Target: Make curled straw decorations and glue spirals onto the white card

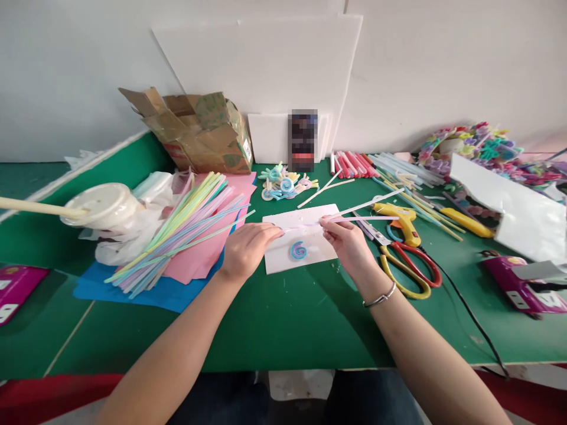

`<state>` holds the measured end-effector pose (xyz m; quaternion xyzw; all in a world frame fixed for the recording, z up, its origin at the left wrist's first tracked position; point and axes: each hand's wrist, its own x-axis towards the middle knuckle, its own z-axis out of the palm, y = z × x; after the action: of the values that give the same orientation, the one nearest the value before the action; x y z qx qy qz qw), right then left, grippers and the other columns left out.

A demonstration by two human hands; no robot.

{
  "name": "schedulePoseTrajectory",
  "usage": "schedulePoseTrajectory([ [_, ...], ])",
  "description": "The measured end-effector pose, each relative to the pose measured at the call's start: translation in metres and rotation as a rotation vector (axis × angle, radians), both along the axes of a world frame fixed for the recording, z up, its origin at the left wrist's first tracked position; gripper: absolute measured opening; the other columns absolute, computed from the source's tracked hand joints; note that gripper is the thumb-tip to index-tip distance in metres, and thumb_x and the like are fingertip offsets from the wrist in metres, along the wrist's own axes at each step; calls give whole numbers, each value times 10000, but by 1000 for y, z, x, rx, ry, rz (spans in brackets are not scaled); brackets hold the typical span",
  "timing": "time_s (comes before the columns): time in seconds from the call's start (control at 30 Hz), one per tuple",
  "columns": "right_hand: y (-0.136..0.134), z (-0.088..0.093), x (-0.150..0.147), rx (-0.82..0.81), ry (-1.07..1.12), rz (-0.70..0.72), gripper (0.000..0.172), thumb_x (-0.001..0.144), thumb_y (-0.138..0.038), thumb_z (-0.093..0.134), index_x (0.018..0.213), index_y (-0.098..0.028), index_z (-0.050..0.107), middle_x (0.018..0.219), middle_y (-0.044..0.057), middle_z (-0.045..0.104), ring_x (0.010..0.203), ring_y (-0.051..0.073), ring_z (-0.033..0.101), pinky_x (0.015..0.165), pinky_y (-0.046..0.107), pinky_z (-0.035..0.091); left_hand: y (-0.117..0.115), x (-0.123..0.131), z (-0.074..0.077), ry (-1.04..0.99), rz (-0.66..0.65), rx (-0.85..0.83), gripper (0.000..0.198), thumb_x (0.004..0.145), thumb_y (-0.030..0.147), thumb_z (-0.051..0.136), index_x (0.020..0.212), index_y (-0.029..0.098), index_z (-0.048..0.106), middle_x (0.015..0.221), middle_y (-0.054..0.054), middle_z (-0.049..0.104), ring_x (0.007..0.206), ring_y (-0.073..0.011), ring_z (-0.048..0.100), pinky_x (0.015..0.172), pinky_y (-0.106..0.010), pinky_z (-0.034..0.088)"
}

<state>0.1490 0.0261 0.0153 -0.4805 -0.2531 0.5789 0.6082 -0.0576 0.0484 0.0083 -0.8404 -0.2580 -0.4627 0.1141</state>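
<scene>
Over the white board [274,260], my left hand [248,248] pinches one end of a pale pair of pipe cleaners. My right hand [348,242] grips them farther along, its thumb and fingertips pressed together. Between the hands the stems run close together and look twisted. Past my right hand, one whitish and one lilac pipe cleaner [372,218] fan out to the right. Below the hands, a blue and purple pipe-cleaner spiral [298,250] lies on the board. Scissors with yellow and red handles [410,277] rest beside my right wrist.
Loose pastel pipe cleaners [186,230] lie at left near a lidded tub [104,203]. Behind stand a cardboard box [199,130] and a blurred-out phone [303,140]. Finished coils [287,183] are heaped centrally. A yellow glue gun [405,221] trails its cord at right, near a purple device [522,283].
</scene>
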Motion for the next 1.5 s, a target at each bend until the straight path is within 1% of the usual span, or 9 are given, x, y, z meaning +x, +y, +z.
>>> schedulePoseTrajectory([
  [0.07, 0, -1, 0, 9, -18, 18, 188, 487, -284, 818, 596, -195, 693, 750, 11, 648, 612, 92, 502, 600, 255, 439, -1, 1, 0, -46, 70, -135, 53, 848, 179, 572, 835, 197, 621, 778, -29, 726, 734, -151, 680, 697, -252, 510],
  [0.17, 1, -3, 0, 79, -70, 0, 202, 499, -312, 822, 618, -203, 701, 731, 5, 662, 638, 107, 532, 632, 268, 450, -1, 6, 2, -189, 134, -537, 142, 860, 261, 531, 768, 194, 616, 749, -34, 712, 718, -154, 660, 686, -256, 495],
  [0.4, 3, -5, 2, 301, -264, -71, 136, 538, -281, 808, 595, -230, 695, 690, -13, 676, 682, 147, 603, 684, 309, 487, 6, 13, 6, -764, -120, -1764, 143, 749, 168, 614, 619, 140, 563, 528, 12, 568, 506, -102, 585, 529, -192, 466],
  [0.57, 0, -1, 3, 447, -388, -67, 93, 591, -220, 783, 611, -230, 692, 670, -6, 683, 671, 158, 622, 659, 312, 502, 9, 7, 9, -948, -134, -2273, 197, 771, 14, 492, 603, 87, 564, 443, 26, 445, 362, -42, 441, 370, -125, 358],
  [0.67, -2, 1, 4, 528, -433, -44, 84, 609, -200, 773, 620, -228, 695, 673, -2, 686, 678, 157, 621, 660, 309, 499, 10, 5, 8, -953, -205, -2277, 204, 794, 9, 473, 626, 81, 564, 445, 30, 436, 360, -38, 436, 356, -119, 342],
  [0.8, -1, -1, 1, 414, -350, -113, 108, 580, -232, 791, 614, -222, 689, 675, -4, 678, 681, 158, 608, 658, 314, 485, 9, 9, 5, -957, -299, -1935, 77, 776, 118, 633, 715, 114, 586, 575, 13, 577, 533, -70, 596, 488, -133, 447],
  [0.97, -1, -4, -8, 177, -148, -51, 175, 537, -310, 812, 626, -211, 697, 661, -7, 654, 654, 143, 568, 657, 309, 457, 3, 19, -2, -967, -454, -1627, 410, 574, 246, 830, 931, 179, 641, 818, -15, 706, 863, -145, 666, 726, -211, 508],
  [1.23, -6, -2, -15, 39, 12, 147, 226, 486, -319, 842, 622, -193, 711, 615, -21, 614, 575, 97, 492, 574, 264, 414, -1, 26, -10, -1059, -381, -1571, 425, 489, 469, 835, 724, 153, 675, 679, -23, 692, 673, -145, 660, 679, -270, 519],
  [1.5, -6, 2, -11, 15, -2, 245, 246, 436, -332, 857, 587, -204, 711, 612, -31, 627, 592, 86, 514, 609, 253, 422, -2, 21, -8, -913, -536, -1719, 424, 480, 482, 839, 573, 149, 593, 510, 41, 553, 555, -103, 586, 616, -243, 474],
])
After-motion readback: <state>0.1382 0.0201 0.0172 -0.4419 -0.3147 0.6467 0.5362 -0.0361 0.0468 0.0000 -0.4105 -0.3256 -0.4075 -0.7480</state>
